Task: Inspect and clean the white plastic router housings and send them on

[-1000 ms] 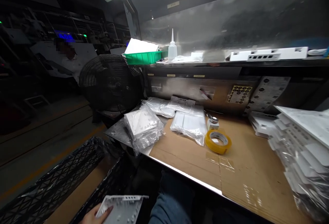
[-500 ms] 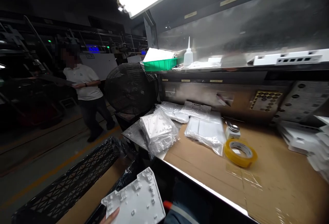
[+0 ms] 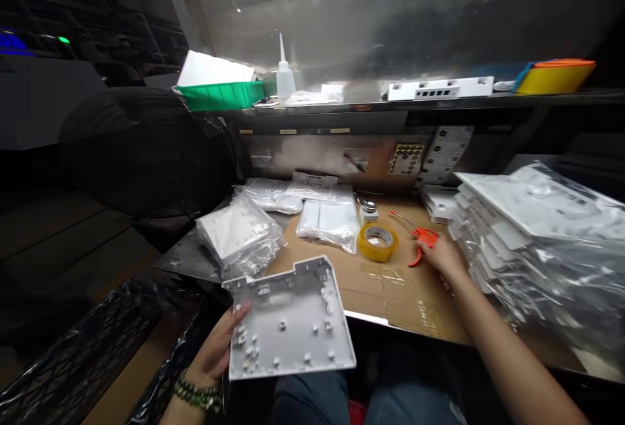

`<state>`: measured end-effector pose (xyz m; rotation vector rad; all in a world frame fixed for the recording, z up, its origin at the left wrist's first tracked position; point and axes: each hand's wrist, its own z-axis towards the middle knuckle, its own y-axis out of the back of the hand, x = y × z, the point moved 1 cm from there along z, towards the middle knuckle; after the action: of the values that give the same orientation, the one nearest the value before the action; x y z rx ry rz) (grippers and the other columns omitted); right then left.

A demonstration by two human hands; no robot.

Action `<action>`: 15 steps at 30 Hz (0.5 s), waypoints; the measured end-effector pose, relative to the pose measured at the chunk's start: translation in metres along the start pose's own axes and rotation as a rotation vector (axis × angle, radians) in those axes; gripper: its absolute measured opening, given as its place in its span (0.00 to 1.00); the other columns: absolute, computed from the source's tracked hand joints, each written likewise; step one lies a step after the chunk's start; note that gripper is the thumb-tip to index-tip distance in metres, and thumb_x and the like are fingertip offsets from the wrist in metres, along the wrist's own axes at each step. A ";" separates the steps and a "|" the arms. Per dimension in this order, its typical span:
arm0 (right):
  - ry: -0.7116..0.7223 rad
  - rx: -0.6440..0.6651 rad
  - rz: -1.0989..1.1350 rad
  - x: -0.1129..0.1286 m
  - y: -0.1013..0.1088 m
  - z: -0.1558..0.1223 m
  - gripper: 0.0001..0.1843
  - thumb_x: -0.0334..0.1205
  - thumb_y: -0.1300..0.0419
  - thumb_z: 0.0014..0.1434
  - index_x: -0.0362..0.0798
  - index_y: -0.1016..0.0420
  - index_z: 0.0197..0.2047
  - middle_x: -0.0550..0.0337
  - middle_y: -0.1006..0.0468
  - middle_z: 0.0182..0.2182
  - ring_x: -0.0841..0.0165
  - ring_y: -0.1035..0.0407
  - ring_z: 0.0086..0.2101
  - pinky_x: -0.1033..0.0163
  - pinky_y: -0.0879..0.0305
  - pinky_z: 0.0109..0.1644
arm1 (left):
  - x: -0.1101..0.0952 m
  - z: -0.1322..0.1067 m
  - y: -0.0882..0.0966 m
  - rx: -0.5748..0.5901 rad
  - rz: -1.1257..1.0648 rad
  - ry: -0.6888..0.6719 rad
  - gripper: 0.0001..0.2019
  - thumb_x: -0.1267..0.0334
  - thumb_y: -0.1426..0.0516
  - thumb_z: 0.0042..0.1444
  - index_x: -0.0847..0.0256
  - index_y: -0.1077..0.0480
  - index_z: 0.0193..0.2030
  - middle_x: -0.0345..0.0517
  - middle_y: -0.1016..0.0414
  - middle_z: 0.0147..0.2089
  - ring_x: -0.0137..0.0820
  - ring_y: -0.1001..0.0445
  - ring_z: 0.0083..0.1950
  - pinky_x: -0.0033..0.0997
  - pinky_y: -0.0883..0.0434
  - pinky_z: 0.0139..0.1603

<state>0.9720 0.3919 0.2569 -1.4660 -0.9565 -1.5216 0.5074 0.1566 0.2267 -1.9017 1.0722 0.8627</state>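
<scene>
My left hand (image 3: 224, 340) grips the left edge of a light grey plastic housing (image 3: 293, 330), thumb on its inner face. The housing is tilted toward me above my lap, showing small posts, clips and a notched upper edge. At the right, my right hand (image 3: 439, 252) has its fingers closed on a red-handled tool (image 3: 426, 237) lying on the cardboard. A thin metal shaft with a red tip points left from it; its exact kind is unclear. Left of the tool is a roll of yellow tape (image 3: 378, 243), with a small white container (image 3: 368, 212) behind it.
Bagged white parts (image 3: 329, 220) and a bagged housing (image 3: 237, 230) lie on the bench's left. A tall bagged stack (image 3: 537, 236) stands right. The shelf holds a green bin (image 3: 224, 94) and bottle (image 3: 285, 80). A black crate (image 3: 122, 347) sits low left beside a fan (image 3: 146, 151).
The view has swung right, and the person at the left is out of sight. The housing is now tilted up toward me. My right hand has come into view at the red-handled tool.
</scene>
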 end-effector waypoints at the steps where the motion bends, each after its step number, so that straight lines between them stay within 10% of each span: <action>1: 0.012 -0.009 -0.038 -0.002 -0.002 -0.007 0.22 0.47 0.26 0.45 0.45 0.22 0.40 0.33 0.29 0.62 0.40 0.48 0.70 0.40 0.43 0.67 | -0.007 0.007 -0.017 0.048 0.064 -0.021 0.36 0.47 0.32 0.52 0.62 0.35 0.63 0.56 0.16 0.50 0.52 0.18 0.53 0.49 0.21 0.54; 6: -0.010 0.215 -0.093 -0.007 -0.011 -0.086 0.29 0.59 0.30 0.52 0.48 0.19 0.50 0.46 0.20 0.55 0.51 0.28 0.58 0.45 0.35 0.65 | -0.039 0.038 -0.082 0.277 0.316 -0.109 0.30 0.45 0.38 0.61 0.61 0.36 0.62 0.57 0.17 0.50 0.47 0.16 0.47 0.46 0.19 0.47; 10: -0.400 0.603 0.301 -0.020 -0.009 -0.161 0.33 0.65 0.33 0.57 0.44 0.19 0.51 0.44 0.14 0.45 0.52 0.20 0.49 0.47 0.25 0.56 | -0.056 0.065 -0.130 0.452 0.506 -0.195 0.25 0.43 0.42 0.64 0.63 0.29 0.56 0.57 0.17 0.48 0.44 0.16 0.45 0.44 0.19 0.47; 15: -0.596 0.249 0.577 -0.044 0.031 -0.187 0.34 0.57 0.26 0.53 0.48 0.22 0.57 0.49 0.14 0.47 0.51 0.21 0.52 0.45 0.25 0.59 | -0.061 0.115 -0.179 0.541 0.931 -0.498 0.26 0.45 0.54 0.71 0.63 0.23 0.46 0.58 0.18 0.46 0.46 0.20 0.50 0.49 0.23 0.53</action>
<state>0.9272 0.2100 0.2048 -1.8381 -0.8962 -0.5370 0.6211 0.3401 0.2755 -0.6308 1.6554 1.2755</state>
